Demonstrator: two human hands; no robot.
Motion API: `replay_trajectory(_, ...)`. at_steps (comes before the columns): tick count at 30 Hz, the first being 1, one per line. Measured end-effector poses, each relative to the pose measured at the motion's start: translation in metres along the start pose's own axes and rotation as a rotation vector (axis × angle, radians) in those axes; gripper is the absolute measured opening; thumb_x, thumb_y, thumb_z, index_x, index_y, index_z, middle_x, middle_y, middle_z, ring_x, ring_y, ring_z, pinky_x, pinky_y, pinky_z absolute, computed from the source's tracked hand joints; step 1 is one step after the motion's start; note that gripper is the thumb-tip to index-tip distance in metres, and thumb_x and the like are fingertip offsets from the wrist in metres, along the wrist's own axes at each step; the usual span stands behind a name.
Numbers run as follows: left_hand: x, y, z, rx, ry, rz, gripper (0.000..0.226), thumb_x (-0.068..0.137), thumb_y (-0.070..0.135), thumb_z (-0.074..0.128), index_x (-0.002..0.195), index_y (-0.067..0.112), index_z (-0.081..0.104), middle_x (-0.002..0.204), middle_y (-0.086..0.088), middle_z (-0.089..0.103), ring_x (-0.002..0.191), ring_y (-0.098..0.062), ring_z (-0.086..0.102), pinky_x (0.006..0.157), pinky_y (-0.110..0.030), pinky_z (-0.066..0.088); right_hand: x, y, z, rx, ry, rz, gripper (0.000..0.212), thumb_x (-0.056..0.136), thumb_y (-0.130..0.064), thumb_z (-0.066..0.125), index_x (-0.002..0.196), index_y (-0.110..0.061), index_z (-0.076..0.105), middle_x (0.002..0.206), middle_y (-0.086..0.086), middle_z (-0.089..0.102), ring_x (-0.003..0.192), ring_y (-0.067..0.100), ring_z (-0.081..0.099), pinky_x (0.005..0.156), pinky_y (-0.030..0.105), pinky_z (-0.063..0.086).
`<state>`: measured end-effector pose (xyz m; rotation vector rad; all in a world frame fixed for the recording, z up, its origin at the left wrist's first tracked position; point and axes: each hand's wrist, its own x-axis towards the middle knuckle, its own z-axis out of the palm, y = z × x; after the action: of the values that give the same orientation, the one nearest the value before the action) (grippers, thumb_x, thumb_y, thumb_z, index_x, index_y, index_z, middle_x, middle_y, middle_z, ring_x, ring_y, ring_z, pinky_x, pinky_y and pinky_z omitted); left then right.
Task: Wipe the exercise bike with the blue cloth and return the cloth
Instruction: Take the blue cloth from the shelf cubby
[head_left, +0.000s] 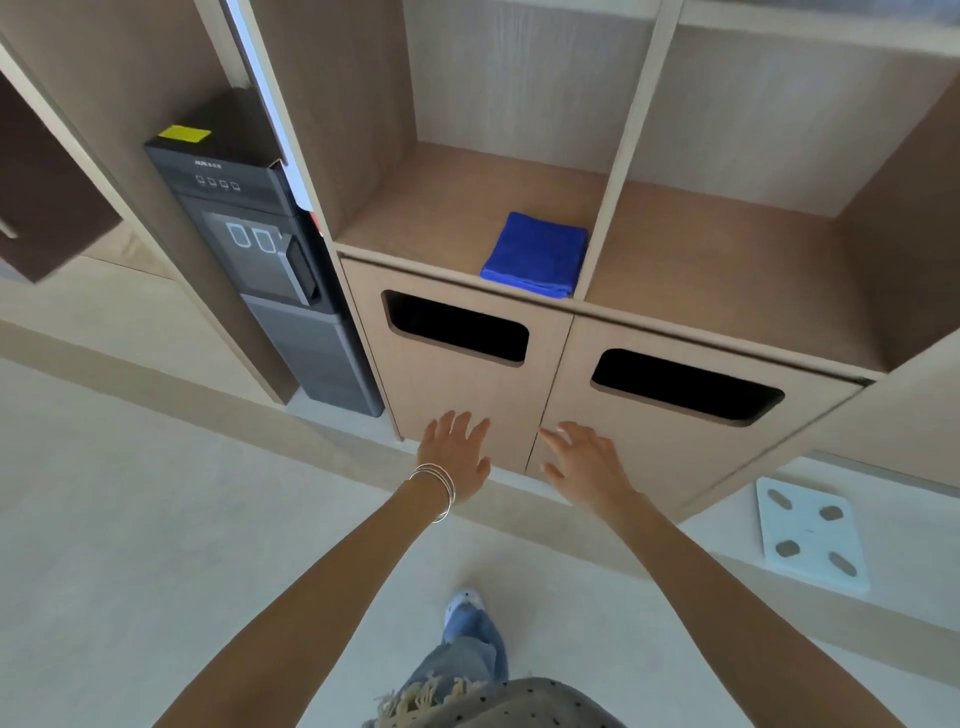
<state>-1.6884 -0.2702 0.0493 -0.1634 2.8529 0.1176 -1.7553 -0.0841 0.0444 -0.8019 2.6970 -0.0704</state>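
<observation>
Fingers (470, 423) spread and empty on both sides, reaching toward the cabinet.

Left hand (457, 457) and right hand (589, 462) hovering low before the cabinet doors (467, 389), possibly grazing them, hard to tell. Blue cloth (535, 254) folded up on the shelf (431, 208) above, front right corner, well apart from both. Roughly square, no clear long axis. Right hand marginally nearer. No exercise bike in view.

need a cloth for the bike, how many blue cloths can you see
1. The blue cloth lies folded in the left open cubby, at its front right corner, above the left cabinet door. More could be hidden inside the closed cabinet.
</observation>
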Motion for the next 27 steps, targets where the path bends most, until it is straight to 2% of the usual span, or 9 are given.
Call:
replay_trajectory(5,0.06,-0.024,-0.032,0.018,0.042,0.029,0.059,0.096,0.038,0.035,0.148,0.02,0.012,0.156,-0.009,0.015,0.144,-0.03,0.01,0.118,-0.044,0.013,0.064,-0.001,-0.034,-0.011,0.097,-0.02,0.054,0.096,-0.037,0.04,0.146,-0.025,0.024,0.152,0.007,0.025,0.137,0.026,0.026,0.11,0.044,0.025)
replay_trajectory(12,0.099,-0.045,-0.047,-0.027,0.065,0.017,0.059,0.095,0.037,0.037,0.147,0.019,0.015,0.155,-0.01,0.017,0.144,-0.03,0.012,0.118,-0.043,0.013,0.125,-0.002,-0.061,-0.025,0.113,-0.057,0.053,0.095,-0.035,0.041,0.145,-0.022,0.026,0.15,0.011,0.027,0.134,0.031,0.03,0.109,0.042,0.027)
replay_trajectory(19,0.138,-0.06,-0.063,-0.062,0.106,-0.027,0.06,0.095,0.037,0.038,0.148,0.019,0.016,0.155,-0.011,0.02,0.144,-0.031,0.014,0.117,-0.043,0.018,0.185,0.0,-0.096,-0.009,0.224,-0.128,0.05,0.094,-0.03,0.047,0.141,-0.018,0.034,0.145,0.014,0.034,0.129,0.032,0.037,0.101,0.042,0.036)
replay_trajectory(24,0.163,-0.072,-0.075,-0.101,0.144,-0.065,0.059,0.094,0.036,0.041,0.147,0.019,0.02,0.153,-0.011,0.025,0.143,-0.031,0.016,0.116,-0.043,0.017,0.24,0.004,-0.126,-0.033,0.265,-0.152,0.052,0.095,-0.028,0.047,0.143,-0.016,0.032,0.149,0.015,0.028,0.135,0.031,0.029,0.103,0.044,0.034)
replay_trajectory(27,0.176,-0.079,-0.077,-0.102,0.149,-0.097,0.059,0.094,0.035,0.042,0.146,0.019,0.021,0.152,-0.011,0.027,0.142,-0.031,0.018,0.117,-0.043,0.017,0.274,0.01,-0.135,-0.036,0.213,-0.093,0.054,0.096,-0.035,0.046,0.145,-0.021,0.028,0.153,0.013,0.022,0.141,0.031,0.019,0.109,0.052,0.026)
